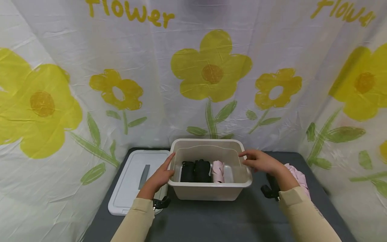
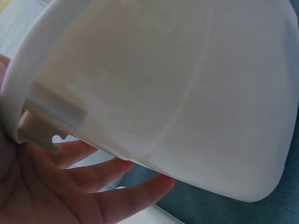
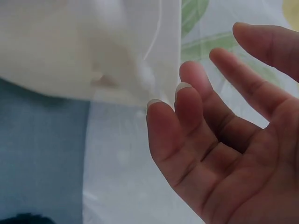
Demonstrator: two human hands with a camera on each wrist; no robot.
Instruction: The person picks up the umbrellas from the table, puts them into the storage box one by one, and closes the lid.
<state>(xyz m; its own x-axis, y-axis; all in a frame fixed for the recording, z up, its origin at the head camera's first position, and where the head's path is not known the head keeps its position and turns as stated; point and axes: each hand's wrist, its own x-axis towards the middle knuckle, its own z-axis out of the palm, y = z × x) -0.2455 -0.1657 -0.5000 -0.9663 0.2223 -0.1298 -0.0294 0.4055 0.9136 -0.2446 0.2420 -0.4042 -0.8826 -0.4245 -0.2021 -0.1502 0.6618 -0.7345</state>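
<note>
While three bundles [image 1: 202, 171] are sitting in the bin [image 1: 210, 184], the lid [image 1: 128, 174] is lying off: looking part-done.
Left hand [image 1: 159, 177] is touching the bin, fingers apart; right hand [image 1: 262, 163] is poising rim-side, loosely curled; pink cloth [image 1: 297, 174] is lying outside.

A wrinkled, glossy white curtain [image 1: 160, 84] is spread across the upper frame, printed with yellow flowers [image 1: 212, 74] and green leaves [image 1: 226, 112]. Yellow handwritten-style lettering [image 1: 155, 16] is seen at upper left and right. The bottom centre is occupied by a dark grey tabletop [image 1: 217, 218].
</note>
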